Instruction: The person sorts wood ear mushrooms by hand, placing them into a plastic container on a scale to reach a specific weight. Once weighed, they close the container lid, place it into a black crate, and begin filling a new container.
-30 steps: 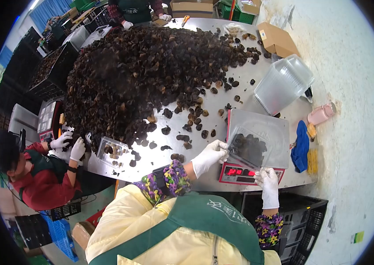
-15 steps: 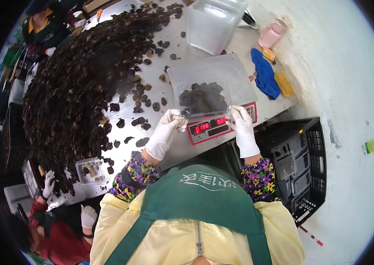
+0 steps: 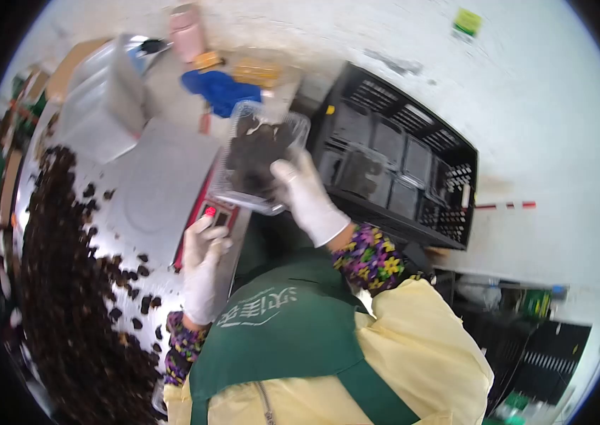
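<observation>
My right hand, in a white glove, grips the near right side of a clear plastic box filled with dark mushroom-like pieces. The box hangs over the scale's right edge, off its plate and tilted a little. My left hand, also gloved, holds nothing; its fingers are loosely bent and apart beside the red display panel of the scale. Bare metal shows across the weighing plate. Motion blurs the right hand and the box, so single fingers are hard to make out.
A black crate holding several filled clear boxes stands right of the table. Loose dark pieces are heaped at left. A large clear tub, a blue cloth and a pink bottle are at the back.
The box has left the scale and moved right toward the black crate, now in my right hand alone. My left hand has let go of it. The view has turned to the right.
</observation>
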A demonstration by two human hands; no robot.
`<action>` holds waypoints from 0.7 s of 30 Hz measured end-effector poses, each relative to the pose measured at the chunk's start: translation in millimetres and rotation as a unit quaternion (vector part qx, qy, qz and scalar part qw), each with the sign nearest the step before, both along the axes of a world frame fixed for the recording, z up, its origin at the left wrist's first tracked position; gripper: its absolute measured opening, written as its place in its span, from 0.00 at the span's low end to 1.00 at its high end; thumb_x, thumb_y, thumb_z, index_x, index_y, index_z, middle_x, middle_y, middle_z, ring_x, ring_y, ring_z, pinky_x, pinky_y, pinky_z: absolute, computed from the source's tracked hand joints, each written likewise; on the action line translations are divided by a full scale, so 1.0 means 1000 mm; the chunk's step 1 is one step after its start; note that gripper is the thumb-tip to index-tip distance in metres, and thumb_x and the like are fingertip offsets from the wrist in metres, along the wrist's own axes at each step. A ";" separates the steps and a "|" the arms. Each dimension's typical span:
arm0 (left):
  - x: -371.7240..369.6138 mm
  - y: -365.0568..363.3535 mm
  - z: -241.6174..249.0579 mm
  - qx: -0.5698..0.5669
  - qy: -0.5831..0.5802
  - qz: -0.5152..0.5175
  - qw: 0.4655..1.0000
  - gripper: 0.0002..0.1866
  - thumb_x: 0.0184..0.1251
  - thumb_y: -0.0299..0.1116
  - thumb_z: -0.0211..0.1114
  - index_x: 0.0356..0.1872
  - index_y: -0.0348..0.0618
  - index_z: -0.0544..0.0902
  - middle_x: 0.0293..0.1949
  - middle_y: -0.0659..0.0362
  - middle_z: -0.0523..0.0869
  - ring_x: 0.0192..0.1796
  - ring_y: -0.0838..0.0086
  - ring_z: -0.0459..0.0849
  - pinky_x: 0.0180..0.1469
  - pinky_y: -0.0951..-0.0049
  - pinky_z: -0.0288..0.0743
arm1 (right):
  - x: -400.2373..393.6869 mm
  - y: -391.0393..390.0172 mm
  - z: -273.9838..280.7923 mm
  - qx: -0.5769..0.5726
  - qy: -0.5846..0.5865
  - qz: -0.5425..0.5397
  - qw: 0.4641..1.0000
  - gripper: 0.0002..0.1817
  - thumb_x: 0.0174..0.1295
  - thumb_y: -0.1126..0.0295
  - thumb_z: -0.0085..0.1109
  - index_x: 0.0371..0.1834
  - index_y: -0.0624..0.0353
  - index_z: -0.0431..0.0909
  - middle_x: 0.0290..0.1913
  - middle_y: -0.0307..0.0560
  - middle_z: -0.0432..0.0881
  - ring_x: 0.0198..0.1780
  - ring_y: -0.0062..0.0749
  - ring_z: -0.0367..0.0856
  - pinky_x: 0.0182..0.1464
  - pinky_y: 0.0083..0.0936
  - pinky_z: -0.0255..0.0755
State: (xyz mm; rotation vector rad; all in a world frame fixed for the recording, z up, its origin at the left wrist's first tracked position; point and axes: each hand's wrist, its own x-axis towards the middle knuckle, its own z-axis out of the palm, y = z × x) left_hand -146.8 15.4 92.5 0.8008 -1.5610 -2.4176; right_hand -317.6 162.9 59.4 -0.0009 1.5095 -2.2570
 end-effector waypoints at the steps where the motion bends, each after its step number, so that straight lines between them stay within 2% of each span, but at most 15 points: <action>1: 0.001 -0.006 -0.005 -0.055 -0.025 -0.008 0.998 0.21 0.72 0.18 0.56 0.64 0.41 0.71 0.46 0.59 0.82 0.46 0.75 0.80 0.58 0.73 0.74 | -0.021 0.033 0.007 0.085 0.062 -0.067 0.992 0.34 0.65 0.69 0.63 0.73 0.63 0.61 0.65 0.49 0.74 0.63 0.34 0.73 0.66 0.34 0.68; 3: 0.010 -0.025 -0.028 -0.115 -0.030 -0.014 0.993 0.17 0.75 0.21 0.56 0.63 0.40 0.74 0.47 0.58 0.83 0.45 0.76 0.80 0.55 0.75 0.75 | -0.063 0.116 0.016 0.191 0.053 -0.086 0.976 0.33 0.64 0.70 0.62 0.72 0.65 0.63 0.65 0.52 0.75 0.64 0.37 0.73 0.68 0.35 0.67; 4: 0.014 -0.031 -0.036 -0.123 -0.018 -0.008 0.992 0.15 0.77 0.24 0.57 0.61 0.40 0.76 0.46 0.59 0.84 0.43 0.77 0.80 0.53 0.76 0.75 | -0.073 0.155 0.019 0.248 0.071 -0.131 0.957 0.33 0.63 0.70 0.63 0.71 0.66 0.63 0.65 0.54 0.75 0.66 0.39 0.73 0.68 0.34 0.66; 5: 0.018 -0.037 -0.043 -0.127 -0.035 -0.003 0.991 0.15 0.77 0.24 0.56 0.61 0.41 0.76 0.46 0.59 0.84 0.43 0.79 0.79 0.52 0.77 0.74 | -0.081 0.192 0.020 0.305 0.085 -0.173 0.933 0.34 0.62 0.70 0.63 0.71 0.66 0.64 0.66 0.55 0.75 0.67 0.40 0.73 0.69 0.34 0.66; 7: 0.023 -0.045 -0.053 -0.115 -0.051 -0.009 0.992 0.14 0.78 0.26 0.56 0.61 0.42 0.77 0.46 0.61 0.84 0.43 0.81 0.79 0.51 0.78 0.74 | -0.100 0.286 -0.025 0.467 0.122 -0.185 0.856 0.32 0.65 0.69 0.63 0.72 0.60 0.65 0.61 0.53 0.79 0.62 0.38 0.77 0.63 0.32 0.71; 9: 0.020 -0.043 -0.054 -0.117 -0.067 -0.012 0.991 0.14 0.78 0.27 0.57 0.61 0.43 0.77 0.46 0.61 0.84 0.43 0.82 0.78 0.50 0.79 0.73 | -0.096 0.329 -0.025 0.541 0.012 -0.169 0.824 0.30 0.65 0.69 0.63 0.71 0.59 0.66 0.60 0.50 0.80 0.61 0.37 0.78 0.62 0.31 0.72; 11: 0.016 -0.039 -0.057 -0.101 -0.078 -0.008 0.992 0.14 0.78 0.28 0.57 0.60 0.43 0.77 0.46 0.61 0.85 0.43 0.81 0.79 0.51 0.78 0.74 | -0.096 0.354 -0.038 0.496 -0.122 -0.086 0.855 0.29 0.68 0.68 0.61 0.71 0.56 0.66 0.60 0.48 0.80 0.60 0.36 0.78 0.61 0.38 0.73; 13: 0.002 -0.032 -0.047 -0.113 -0.105 -0.013 0.988 0.13 0.79 0.28 0.57 0.60 0.42 0.78 0.46 0.60 0.85 0.45 0.79 0.80 0.52 0.77 0.75 | -0.095 0.362 -0.070 0.379 -0.162 -0.029 0.911 0.28 0.69 0.66 0.60 0.72 0.55 0.67 0.61 0.47 0.79 0.60 0.37 0.77 0.61 0.41 0.72; 14: -0.003 -0.029 -0.045 -0.112 -0.100 -0.017 0.988 0.13 0.78 0.29 0.57 0.60 0.42 0.78 0.46 0.60 0.85 0.45 0.79 0.81 0.53 0.76 0.75 | -0.100 0.368 -0.093 0.318 -0.236 -0.004 0.918 0.29 0.71 0.64 0.58 0.74 0.55 0.65 0.62 0.48 0.78 0.62 0.40 0.76 0.61 0.43 0.72; 15: -0.009 -0.025 -0.042 -0.112 -0.096 -0.020 0.989 0.13 0.78 0.29 0.57 0.59 0.42 0.78 0.46 0.59 0.85 0.46 0.78 0.81 0.54 0.75 0.75 | -0.100 0.360 -0.103 0.365 -0.236 0.017 0.900 0.32 0.72 0.61 0.57 0.77 0.55 0.61 0.63 0.47 0.77 0.63 0.44 0.75 0.62 0.44 0.71; 17: -0.017 -0.019 -0.035 -0.117 -0.108 -0.018 0.987 0.13 0.78 0.30 0.58 0.59 0.41 0.78 0.47 0.59 0.85 0.47 0.77 0.81 0.55 0.75 0.75 | -0.105 0.344 -0.120 0.482 -0.191 0.101 0.849 0.33 0.72 0.48 0.51 0.69 0.63 0.71 0.61 0.58 0.82 0.61 0.48 0.80 0.61 0.40 0.72; 18: -0.020 -0.017 -0.033 -0.127 -0.108 -0.024 0.986 0.14 0.78 0.30 0.58 0.60 0.41 0.78 0.46 0.59 0.85 0.47 0.77 0.81 0.55 0.75 0.75 | -0.109 0.327 -0.119 0.481 -0.190 0.106 0.849 0.33 0.72 0.48 0.51 0.69 0.63 0.71 0.61 0.58 0.82 0.61 0.48 0.80 0.61 0.40 0.72; 19: -0.020 -0.018 -0.032 -0.136 -0.108 -0.028 0.984 0.15 0.78 0.31 0.58 0.60 0.41 0.78 0.46 0.59 0.85 0.46 0.77 0.82 0.54 0.75 0.75 | -0.117 0.306 -0.108 0.643 -0.143 0.207 0.723 0.35 0.70 0.43 0.48 0.65 0.65 0.74 0.61 0.61 0.81 0.62 0.50 0.79 0.63 0.41 0.72; 20: -0.017 -0.021 -0.036 -0.133 -0.111 -0.023 0.985 0.15 0.78 0.31 0.58 0.61 0.41 0.78 0.46 0.59 0.85 0.46 0.77 0.81 0.54 0.75 0.75 | -0.125 0.287 -0.093 0.771 -0.082 0.297 0.557 0.38 0.69 0.39 0.45 0.62 0.67 0.77 0.62 0.65 0.80 0.64 0.53 0.79 0.64 0.41 0.72; 21: -0.014 -0.022 -0.038 -0.136 -0.116 -0.008 0.984 0.15 0.78 0.31 0.58 0.61 0.41 0.78 0.46 0.59 0.85 0.46 0.77 0.81 0.54 0.75 0.75 | -0.132 0.279 -0.072 0.790 -0.038 0.307 0.528 0.38 0.67 0.38 0.44 0.53 0.66 0.83 0.60 0.66 0.80 0.64 0.57 0.78 0.64 0.43 0.72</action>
